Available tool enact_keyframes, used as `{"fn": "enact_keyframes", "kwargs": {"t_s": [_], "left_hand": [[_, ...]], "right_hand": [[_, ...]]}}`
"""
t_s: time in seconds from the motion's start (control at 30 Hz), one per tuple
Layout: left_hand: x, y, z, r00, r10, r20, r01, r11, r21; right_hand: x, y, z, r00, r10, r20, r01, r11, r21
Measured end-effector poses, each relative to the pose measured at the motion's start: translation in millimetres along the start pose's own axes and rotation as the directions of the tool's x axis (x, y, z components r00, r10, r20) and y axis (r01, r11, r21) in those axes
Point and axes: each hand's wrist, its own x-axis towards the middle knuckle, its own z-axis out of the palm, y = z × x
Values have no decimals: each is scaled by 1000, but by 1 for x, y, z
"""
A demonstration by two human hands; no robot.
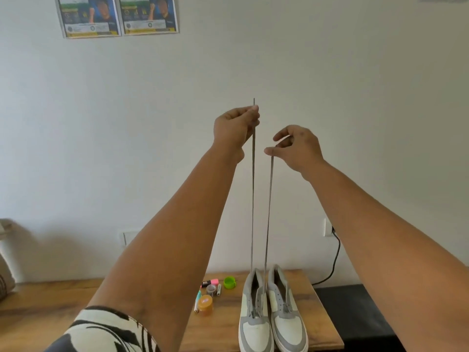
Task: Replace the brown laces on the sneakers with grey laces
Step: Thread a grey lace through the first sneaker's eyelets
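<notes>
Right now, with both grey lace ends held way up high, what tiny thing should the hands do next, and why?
Probably raise the right hand level with the left hand. Both pinch the grey lace rising from the left sneaker, and the left end stands higher, so the halves look uneven.

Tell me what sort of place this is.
Probably a room at home or in a hostel: a wooden table against a plain wall, two posters stuck up, a wall socket with a cable.

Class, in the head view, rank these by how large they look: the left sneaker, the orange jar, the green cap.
Largest to smallest:
1. left sneaker
2. orange jar
3. green cap, though it sits farther from the camera, so true size is less sure.
</notes>
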Motion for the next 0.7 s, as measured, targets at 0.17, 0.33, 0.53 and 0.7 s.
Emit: {"fn": "enact_keyframes", "kwargs": {"t_s": [0.17,0.33,0.53,0.7], "left_hand": [[-7,-32,-18,987,158,-34,-145,960,239],[-55,-141,-61,1000,31,-1,-26,850,525],[-138,-297,-128,914,-370,-165,392,708,588],[-182,-372,-159,818,-536,-208,535,580,614]], "right_hand": [[-16,34,28,967,218,131,-253,766,591],[-72,117,88,845,440,305,-526,574,627],[-166,248,151,662,610,436,-602,779,-176],[-213,295,187,680,639,361,-500,763,-409]]}}
